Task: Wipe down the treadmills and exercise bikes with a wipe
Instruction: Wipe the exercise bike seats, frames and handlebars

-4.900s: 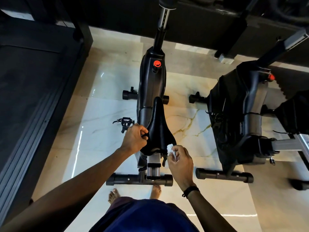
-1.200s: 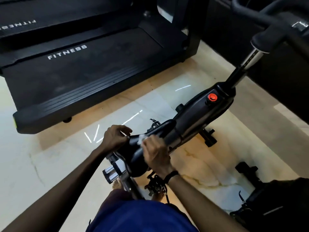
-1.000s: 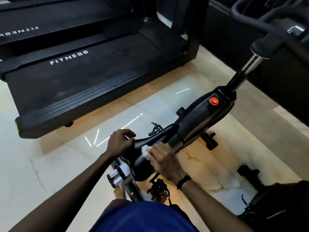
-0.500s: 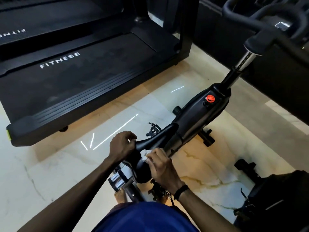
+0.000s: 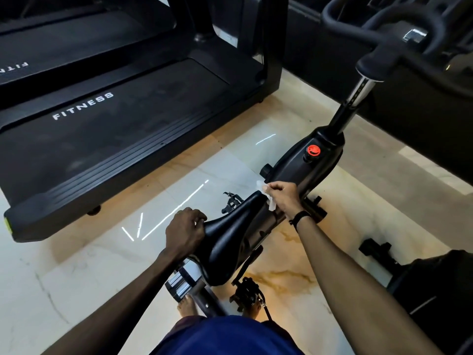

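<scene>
Right hand [image 5: 282, 198] presses wipe [image 5: 266, 194] against saddle [image 5: 230, 231] nose.

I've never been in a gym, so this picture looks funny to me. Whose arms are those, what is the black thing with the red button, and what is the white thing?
The camera sits on a person's head and looks down, so the arms are that person's own. The black thing is an exercise bike, with its saddle near the person and handlebars far away. The red knob sits on its frame. The left hand grips the saddle's side. The right hand pinches a white wipe at the saddle's nose. The big flat black machine is a treadmill, standing on the shiny floor.
</scene>
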